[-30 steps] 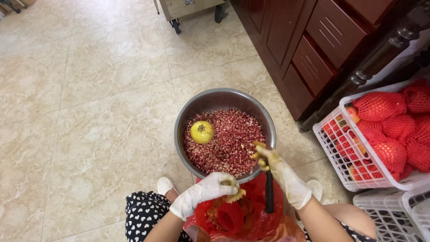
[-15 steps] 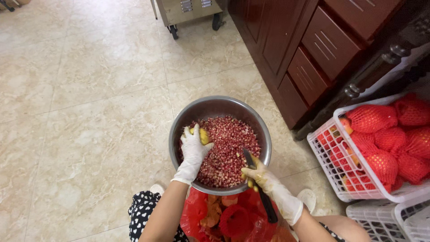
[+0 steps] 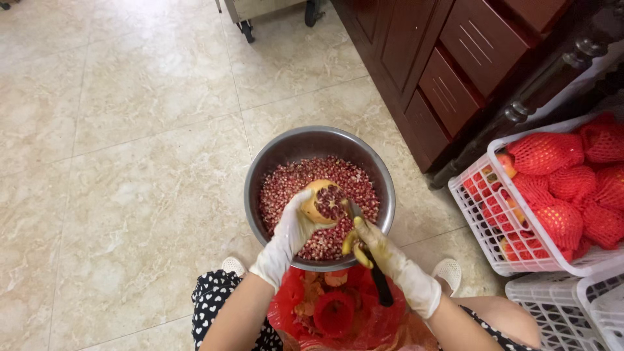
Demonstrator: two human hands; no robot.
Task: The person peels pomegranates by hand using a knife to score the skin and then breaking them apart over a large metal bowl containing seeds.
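Observation:
A steel bowl [image 3: 260, 170] on the tiled floor holds a heap of red pomegranate seeds [image 3: 286, 188]. My left hand [image 3: 294, 224], in a white glove, grips a cut pomegranate piece [image 3: 325, 199] over the bowl, its seed side facing right. My right hand [image 3: 377, 249], gloved and stained yellow, holds a black-handled knife [image 3: 377, 276] with its blade tip against the fruit.
A red plastic bag [image 3: 335, 313] with peel scraps lies between my knees. A white basket [image 3: 494, 221] at right holds pomegranates in red foam nets. A second white basket [image 3: 565, 312] sits below it. Dark wooden drawers [image 3: 448, 84] stand behind, a wheeled cart [image 3: 260, 10] at top.
My left hand reached into the bowl, picked up the fruit piece and lifted it. My right hand brought the knife up from over the red bag to the fruit.

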